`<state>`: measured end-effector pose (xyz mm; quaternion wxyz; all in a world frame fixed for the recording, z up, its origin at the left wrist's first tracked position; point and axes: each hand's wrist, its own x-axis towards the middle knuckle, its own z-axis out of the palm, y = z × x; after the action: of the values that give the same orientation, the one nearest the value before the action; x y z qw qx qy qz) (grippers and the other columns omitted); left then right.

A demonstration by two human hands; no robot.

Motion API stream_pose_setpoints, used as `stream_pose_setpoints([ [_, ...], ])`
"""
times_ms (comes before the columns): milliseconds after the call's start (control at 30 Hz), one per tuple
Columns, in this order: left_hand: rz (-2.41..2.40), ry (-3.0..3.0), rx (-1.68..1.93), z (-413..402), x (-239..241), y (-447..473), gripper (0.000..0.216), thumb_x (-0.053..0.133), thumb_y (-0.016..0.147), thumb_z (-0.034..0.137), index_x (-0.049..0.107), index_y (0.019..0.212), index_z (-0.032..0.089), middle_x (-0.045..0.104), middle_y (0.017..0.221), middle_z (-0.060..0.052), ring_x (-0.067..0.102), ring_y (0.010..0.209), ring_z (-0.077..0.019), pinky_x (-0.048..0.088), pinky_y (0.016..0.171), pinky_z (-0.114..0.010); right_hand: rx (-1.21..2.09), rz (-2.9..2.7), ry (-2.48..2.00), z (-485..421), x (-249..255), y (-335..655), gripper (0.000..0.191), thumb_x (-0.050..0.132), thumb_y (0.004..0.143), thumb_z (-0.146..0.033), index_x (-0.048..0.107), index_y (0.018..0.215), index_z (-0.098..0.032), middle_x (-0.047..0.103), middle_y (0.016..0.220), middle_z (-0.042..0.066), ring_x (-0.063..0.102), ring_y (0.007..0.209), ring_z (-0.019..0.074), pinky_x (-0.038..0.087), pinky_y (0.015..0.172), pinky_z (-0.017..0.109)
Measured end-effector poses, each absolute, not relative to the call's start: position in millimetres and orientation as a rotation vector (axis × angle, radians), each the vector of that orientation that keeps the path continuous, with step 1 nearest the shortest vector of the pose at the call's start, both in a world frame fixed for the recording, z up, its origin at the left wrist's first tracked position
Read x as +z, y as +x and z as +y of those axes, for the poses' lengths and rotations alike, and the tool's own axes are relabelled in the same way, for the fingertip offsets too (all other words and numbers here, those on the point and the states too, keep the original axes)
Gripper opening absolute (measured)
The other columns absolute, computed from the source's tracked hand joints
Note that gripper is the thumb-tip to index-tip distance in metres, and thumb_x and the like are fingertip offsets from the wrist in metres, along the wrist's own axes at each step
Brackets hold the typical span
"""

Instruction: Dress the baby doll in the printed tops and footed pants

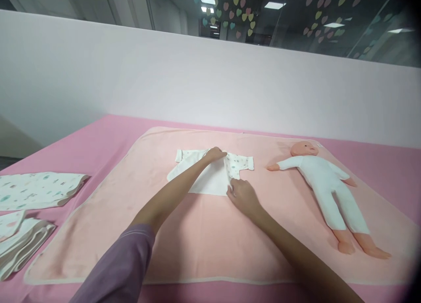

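Note:
A small white baby shirt [210,182] with a dotted pattern on its sleeves lies spread in the middle of the peach mat [204,237]. Its front panel is opened out to the left, showing the plain white inside. My left hand [216,154] pinches the shirt near the collar, fingers closed. Lower down, my right hand [242,194] grips the edge of the front panel near the bottom hem, fingers closed. To the right, a baby doll [324,178] in a white body lies on its back, head toward the far edge, apart from both hands.
Folded patterned cloth [39,190] and a second folded stack [21,241] lie at the left on the pink table cover [108,132]. A white wall panel [210,79] rises behind the table, with heart-decorated glass [279,18] above it.

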<state>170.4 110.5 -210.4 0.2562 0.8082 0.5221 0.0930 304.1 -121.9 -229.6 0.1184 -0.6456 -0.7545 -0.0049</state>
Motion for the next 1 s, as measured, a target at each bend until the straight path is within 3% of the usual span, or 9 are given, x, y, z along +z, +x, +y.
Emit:
stream_pose_setpoints([
  [100, 1.286, 2.217, 0.416, 104.4, -207.4, 189.7, 0.057, 0.037, 0.107, 0.051, 0.082, 0.104, 0.018, 0.082, 0.105, -0.009, 0.074, 0.095, -0.0226, 0.057, 0.088, -0.032, 0.028, -1.984, -1.935, -118.7, -219.8, 356.0, 0.025, 0.047, 0.106, -0.032, 0.048, 0.083, -0.023, 0.062, 0.077, 0.002, 0.056, 0.071, 0.0189, 0.034, 0.066, 0.031],
  [200, 1.150, 2.310, 0.526, 90.9, -218.1, 201.5, 0.050, 0.038, 0.109, 0.049, 0.079, 0.129, 0.028, 0.073, 0.143, -0.002, 0.064, 0.131, -0.0255, 0.048, 0.116, -0.040, -0.036, -1.920, -1.950, -119.8, -230.3, 408.8, 0.024, 0.050, 0.103, -0.034, 0.048, 0.082, -0.024, 0.060, 0.075, 0.002, 0.057, 0.073, 0.0209, 0.036, 0.065, 0.032],
  [300, 1.075, 2.492, 0.585, 80.9, -242.3, 199.1, 0.047, 0.046, 0.107, 0.039, 0.066, 0.149, 0.032, 0.053, 0.167, -0.001, 0.043, 0.155, -0.0288, 0.032, 0.131, -0.050, -0.165, -1.949, -1.812, -124.9, -253.6, 438.3, 0.014, 0.054, 0.101, -0.034, 0.059, 0.100, -0.021, 0.069, 0.097, 0.010, 0.064, 0.091, 0.0272, 0.049, 0.079, 0.038],
  [400, 1.145, 2.598, 0.640, 81.4, -265.5, 192.2, 0.053, 0.042, 0.109, 0.039, 0.054, 0.160, 0.029, 0.042, 0.174, -0.005, 0.035, 0.161, -0.0292, 0.030, 0.132, -0.051, -0.192, -2.034, -1.609, -129.5, -266.4, 440.7, 0.031, 0.053, 0.104, -0.033, 0.062, 0.131, -0.020, 0.069, 0.130, 0.017, 0.065, 0.121, 0.0329, 0.054, 0.102, 0.050],
  [500, 1.247, 2.600, 0.722, 87.3, -272.8, 189.3, 0.055, 0.045, 0.108, 0.037, 0.049, 0.161, 0.025, 0.039, 0.175, -0.008, 0.034, 0.161, -0.0303, 0.032, 0.131, -0.050, -0.107, -2.227, -1.432, -134.2, -260.8, 427.3, 0.045, 0.054, 0.108, -0.032, 0.056, 0.152, -0.028, 0.060, 0.156, 0.013, 0.054, 0.146, 0.0314, 0.049, 0.118, 0.054],
  [633, 1.304, 2.647, 0.789, 90.6, -262.8, 188.6, 0.043, 0.052, 0.104, 0.032, 0.058, 0.145, 0.020, 0.054, 0.158, -0.014, 0.048, 0.145, -0.0320, 0.040, 0.120, -0.049, 0.069, -2.458, -1.288, -143.1, -244.9, 406.7, 0.054, 0.053, 0.110, -0.032, 0.048, 0.165, -0.033, 0.046, 0.172, 0.005, 0.039, 0.162, 0.0266, 0.043, 0.129, 0.051],
  [800, 1.305, 2.654, 0.673, 85.6, -254.2, 188.5, 0.019, 0.051, 0.104, 0.031, 0.063, 0.113, 0.020, 0.066, 0.125, -0.014, 0.056, 0.121, -0.0310, 0.044, 0.106, -0.046, 0.171, -2.462, -1.251, -148.9, -242.4, 399.7, 0.049, 0.054, 0.111, -0.030, 0.055, 0.159, -0.035, 0.055, 0.166, 0.002, 0.045, 0.158, 0.0259, 0.043, 0.130, 0.053],
  [900, 1.246, 2.602, 0.628, 83.6, -255.8, 188.7, 0.019, 0.051, 0.106, 0.036, 0.062, 0.109, 0.021, 0.067, 0.120, -0.011, 0.056, 0.118, -0.0286, 0.044, 0.106, -0.045, 0.177, -2.434, -1.238, -148.9, -246.6, 401.6, 0.044, 0.054, 0.110, -0.029, 0.062, 0.152, -0.035, 0.063, 0.157, 0.005, 0.056, 0.150, 0.0270, 0.049, 0.125, 0.055],
  [1000, 1.318, 2.512, 0.629, 85.2, -259.0, 187.7, 0.028, 0.054, 0.105, 0.044, 0.061, 0.117, 0.021, 0.064, 0.129, -0.012, 0.054, 0.121, -0.0298, 0.043, 0.107, -0.046, 0.181, -2.425, -1.225, -149.3, -248.2, 402.0, 0.041, 0.055, 0.109, -0.026, 0.066, 0.148, -0.033, 0.067, 0.151, 0.007, 0.060, 0.144, 0.0271, 0.053, 0.120, 0.053],
])
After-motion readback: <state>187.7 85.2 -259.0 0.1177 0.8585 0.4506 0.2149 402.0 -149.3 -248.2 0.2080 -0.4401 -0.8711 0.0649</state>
